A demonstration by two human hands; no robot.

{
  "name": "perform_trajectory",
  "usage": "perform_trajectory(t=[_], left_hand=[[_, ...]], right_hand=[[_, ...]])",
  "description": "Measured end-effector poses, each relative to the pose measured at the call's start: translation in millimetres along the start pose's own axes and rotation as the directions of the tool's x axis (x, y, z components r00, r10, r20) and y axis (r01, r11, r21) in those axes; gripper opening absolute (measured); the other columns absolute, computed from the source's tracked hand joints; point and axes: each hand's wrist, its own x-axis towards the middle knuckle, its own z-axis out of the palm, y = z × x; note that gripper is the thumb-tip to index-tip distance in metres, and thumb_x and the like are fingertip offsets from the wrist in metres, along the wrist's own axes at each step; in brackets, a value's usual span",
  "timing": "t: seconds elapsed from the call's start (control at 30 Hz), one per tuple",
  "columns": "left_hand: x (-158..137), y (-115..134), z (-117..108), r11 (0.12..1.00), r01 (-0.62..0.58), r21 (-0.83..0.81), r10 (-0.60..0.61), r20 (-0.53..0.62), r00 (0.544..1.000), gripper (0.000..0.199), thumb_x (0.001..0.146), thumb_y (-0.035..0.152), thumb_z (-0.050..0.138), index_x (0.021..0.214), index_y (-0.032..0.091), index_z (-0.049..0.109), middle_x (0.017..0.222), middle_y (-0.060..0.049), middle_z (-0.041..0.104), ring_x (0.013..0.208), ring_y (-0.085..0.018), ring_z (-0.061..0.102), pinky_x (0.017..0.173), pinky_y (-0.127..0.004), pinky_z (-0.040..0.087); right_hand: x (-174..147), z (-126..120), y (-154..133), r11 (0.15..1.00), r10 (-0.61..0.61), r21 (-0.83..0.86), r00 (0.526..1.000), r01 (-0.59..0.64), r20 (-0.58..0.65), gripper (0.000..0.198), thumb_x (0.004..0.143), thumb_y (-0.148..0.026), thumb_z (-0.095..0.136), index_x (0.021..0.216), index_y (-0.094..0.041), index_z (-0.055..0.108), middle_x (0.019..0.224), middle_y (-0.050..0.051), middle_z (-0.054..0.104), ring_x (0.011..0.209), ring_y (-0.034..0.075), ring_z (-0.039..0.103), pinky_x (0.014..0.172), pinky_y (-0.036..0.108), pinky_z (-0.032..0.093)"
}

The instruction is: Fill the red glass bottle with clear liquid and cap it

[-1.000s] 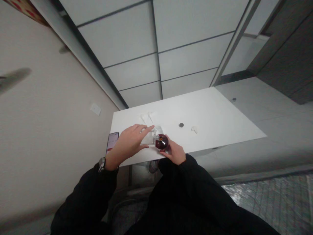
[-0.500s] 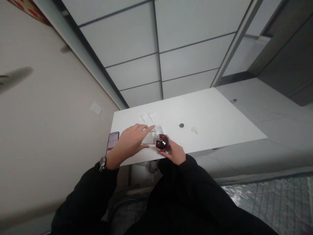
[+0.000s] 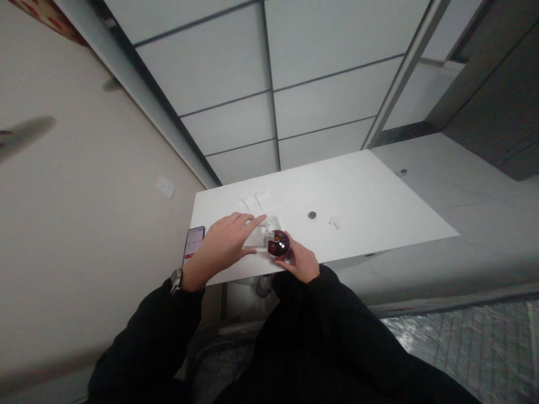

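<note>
My right hand (image 3: 302, 262) is closed around the right side of a small round glass bottle (image 3: 278, 244) that looks dark red. The bottle is tipped on its side, its clear neck pointing left. My left hand (image 3: 229, 240), with a watch on the wrist, is beside the neck. Its thumb and index finger are stretched out and wide apart. Between them is something clear (image 3: 255, 240), whose shape I cannot make out; whether the fingers touch it is unclear. A clear, flat-looking piece (image 3: 273, 221) lies just behind the bottle.
On the white table (image 3: 379, 196) lie a phone (image 3: 194, 242) at the left edge, two whitish dropper-like pieces (image 3: 258, 200) at the back, a dark round disc (image 3: 312, 215) and a small off-white lump (image 3: 334, 223). A wall with a socket (image 3: 165, 187) borders the left side.
The bottle and my right hand have shifted very slightly left, along with a small shift of the whole view. My left hand keeps the same pose.
</note>
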Motion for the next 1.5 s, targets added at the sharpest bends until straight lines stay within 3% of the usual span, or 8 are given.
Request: perform_trajectory(t=[0.57,0.87,1.5], left_hand=[[1.8,0.5,-1.4,1.0,0.01,-0.005,-0.01,0.019,1.0,0.077,0.088,0.042,0.084,0.153,0.019,0.05,0.142,-0.015,0.068,0.128,-0.031,0.065,0.1,-0.041,0.058],[1.1,0.2,-0.3,1.0,-0.004,-0.005,0.004,0.015,1.0,0.077,0.087,0.04,0.085,0.152,0.019,0.049,0.14,-0.014,0.068,0.126,-0.031,0.065,0.098,-0.04,0.057],[2.5,1.8,-6.6,1.0,-0.01,0.0,0.01,0.032,0.999,0.077,0.087,0.038,0.085,0.153,0.02,0.049,0.14,-0.014,0.068,0.125,-0.03,0.065,0.097,-0.038,0.057]], right_hand=[[0.2,-0.7,-0.6,1.0,-0.003,0.006,1.0,0.003,0.005,0.102,0.087,-0.052,0.081,0.169,-0.024,0.027,0.144,0.015,0.069,0.119,0.033,0.074,0.1,0.048,0.061],[-0.2,1.2,0.2,1.0,0.008,0.014,1.0,-0.008,0.011,0.104,0.087,-0.054,0.08,0.17,-0.024,0.025,0.135,0.015,0.074,0.115,0.033,0.075,0.097,0.047,0.062],[-1.0,0.7,1.4,1.0,-0.002,0.005,1.0,0.002,0.008,0.104,0.088,-0.054,0.08,0.17,-0.024,0.023,0.148,0.016,0.066,0.121,0.034,0.073,0.1,0.048,0.061]])
